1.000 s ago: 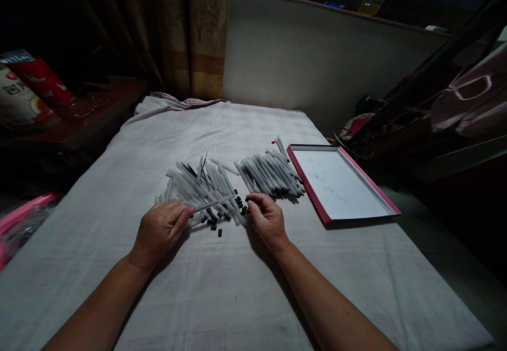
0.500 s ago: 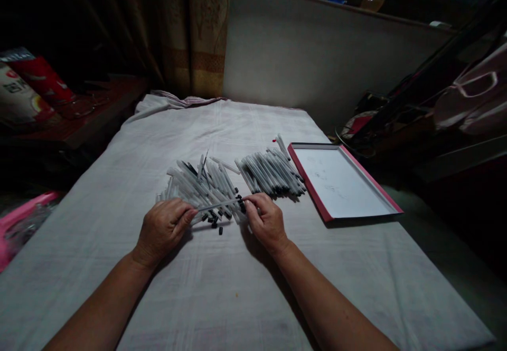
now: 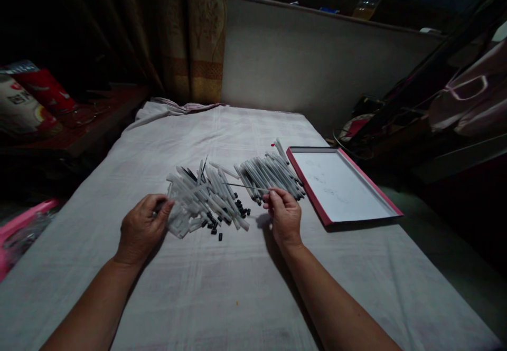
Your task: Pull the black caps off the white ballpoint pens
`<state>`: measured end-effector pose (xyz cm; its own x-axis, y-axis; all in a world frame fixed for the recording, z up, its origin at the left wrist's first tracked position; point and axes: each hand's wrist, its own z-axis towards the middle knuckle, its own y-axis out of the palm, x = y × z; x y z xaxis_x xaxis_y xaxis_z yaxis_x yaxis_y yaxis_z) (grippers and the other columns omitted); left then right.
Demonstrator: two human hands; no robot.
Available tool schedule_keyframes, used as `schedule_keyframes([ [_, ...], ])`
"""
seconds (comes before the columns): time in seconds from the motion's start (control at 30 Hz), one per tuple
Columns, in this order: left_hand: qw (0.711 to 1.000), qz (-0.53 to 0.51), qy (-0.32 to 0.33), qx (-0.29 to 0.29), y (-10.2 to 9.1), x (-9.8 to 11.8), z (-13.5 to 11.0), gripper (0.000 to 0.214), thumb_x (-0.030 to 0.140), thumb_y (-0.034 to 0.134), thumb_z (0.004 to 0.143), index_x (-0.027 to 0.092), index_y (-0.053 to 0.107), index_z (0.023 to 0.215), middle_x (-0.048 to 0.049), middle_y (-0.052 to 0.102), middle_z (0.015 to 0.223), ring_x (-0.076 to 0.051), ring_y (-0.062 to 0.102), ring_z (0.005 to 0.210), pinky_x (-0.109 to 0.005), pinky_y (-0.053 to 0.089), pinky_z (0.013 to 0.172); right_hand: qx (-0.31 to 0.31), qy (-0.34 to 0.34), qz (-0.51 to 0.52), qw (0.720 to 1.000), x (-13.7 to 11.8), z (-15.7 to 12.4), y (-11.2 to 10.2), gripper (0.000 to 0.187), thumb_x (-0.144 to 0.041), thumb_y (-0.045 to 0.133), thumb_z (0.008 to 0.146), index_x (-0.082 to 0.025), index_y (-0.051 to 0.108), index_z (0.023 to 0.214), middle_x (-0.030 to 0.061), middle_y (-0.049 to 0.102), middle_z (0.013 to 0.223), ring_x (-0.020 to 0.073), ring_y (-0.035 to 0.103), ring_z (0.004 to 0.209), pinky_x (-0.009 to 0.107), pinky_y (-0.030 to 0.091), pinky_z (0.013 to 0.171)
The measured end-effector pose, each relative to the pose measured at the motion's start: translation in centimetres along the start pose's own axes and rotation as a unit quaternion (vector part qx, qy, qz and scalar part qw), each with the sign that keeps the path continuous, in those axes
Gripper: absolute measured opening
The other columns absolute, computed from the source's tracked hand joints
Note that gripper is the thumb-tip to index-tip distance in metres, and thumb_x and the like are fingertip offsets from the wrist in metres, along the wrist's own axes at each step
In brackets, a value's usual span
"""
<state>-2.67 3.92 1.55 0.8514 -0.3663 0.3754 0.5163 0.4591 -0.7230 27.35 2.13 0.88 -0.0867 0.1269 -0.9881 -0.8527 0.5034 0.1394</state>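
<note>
My right hand (image 3: 285, 215) pinches one end of a pen refill (image 3: 247, 186), a thin dark rod that points left over the pens. At the left edge of a loose heap of clear pen barrels (image 3: 186, 198) is my left hand (image 3: 142, 227), its thumb and forefinger curled close together. Whatever is between those fingers, if anything, I cannot make out. Small black pen plugs (image 3: 220, 237) lie along the near side of the heap. To its right, a neater row of pens (image 3: 269, 174) lies slanted, dark ends toward me.
A shallow box lid (image 3: 309, 187) with red sides and a white inside lies right of the pens. White cloth (image 3: 190, 298) covers the table. A pink basket (image 3: 24, 224) stands off the left edge, and packages (image 3: 35, 95) sit on a dark side table.
My hands have moved apart. Both were at one pen barrel above the heap; now my left hand is farther left, and my right hand is up and right with a refill.
</note>
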Motion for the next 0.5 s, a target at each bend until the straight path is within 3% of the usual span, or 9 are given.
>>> schedule_keyframes([
  [0.13, 0.998, 0.031, -0.053, 0.013, 0.3, -0.3, -0.1, 0.026, 0.046, 0.049, 0.096, 0.023, 0.061, 0.091, 0.0016, 0.067, 0.071, -0.016, 0.060, 0.059, -0.026, 0.039, 0.054, -0.006, -0.006, 0.007, 1.000, 0.5, -0.7, 0.8, 0.029, -0.043, 0.071, 0.076, -0.017, 0.072, 0.088, 0.0083, 0.078, 0.079, 0.0180, 0.070, 0.060, 0.022, 0.043, 0.043],
  [0.27, 1.000, -0.014, 0.011, -0.021, 0.8, 1.3, -0.5, 0.030, 0.046, 0.043, 0.099, 0.022, 0.062, 0.098, -0.0029, 0.071, 0.087, -0.018, 0.066, 0.076, -0.027, 0.047, 0.066, -0.075, -0.081, -0.086, 0.990, 1.2, -2.1, 1.6, 0.017, -0.033, 0.065, 0.081, -0.020, 0.075, 0.087, 0.0067, 0.079, 0.082, 0.0193, 0.073, 0.067, 0.030, 0.056, 0.062],
  [0.4, 0.995, -0.051, 0.059, -0.055, 1.2, 2.6, -0.9, 0.031, 0.045, 0.041, 0.101, 0.022, 0.063, 0.100, -0.0035, 0.070, 0.089, -0.018, 0.066, 0.081, -0.028, 0.051, 0.073, -0.117, -0.190, -0.197, 0.955, 0.9, -2.5, 1.7, 0.015, -0.026, 0.063, 0.082, -0.021, 0.076, 0.088, 0.0064, 0.078, 0.084, 0.0192, 0.071, 0.072, 0.031, 0.055, 0.070],
  [0.5, 0.992, -0.067, 0.095, -0.056, 1.4, 3.2, -1.2, 0.028, 0.041, 0.043, 0.101, 0.022, 0.063, 0.099, -0.0030, 0.069, 0.086, -0.017, 0.065, 0.078, -0.028, 0.051, 0.072, -0.128, -0.229, -0.214, 0.941, 0.0, -2.5, 1.6, 0.016, -0.030, 0.063, 0.085, -0.019, 0.074, 0.089, 0.0067, 0.074, 0.085, 0.0174, 0.067, 0.070, 0.031, 0.053, 0.071],
])
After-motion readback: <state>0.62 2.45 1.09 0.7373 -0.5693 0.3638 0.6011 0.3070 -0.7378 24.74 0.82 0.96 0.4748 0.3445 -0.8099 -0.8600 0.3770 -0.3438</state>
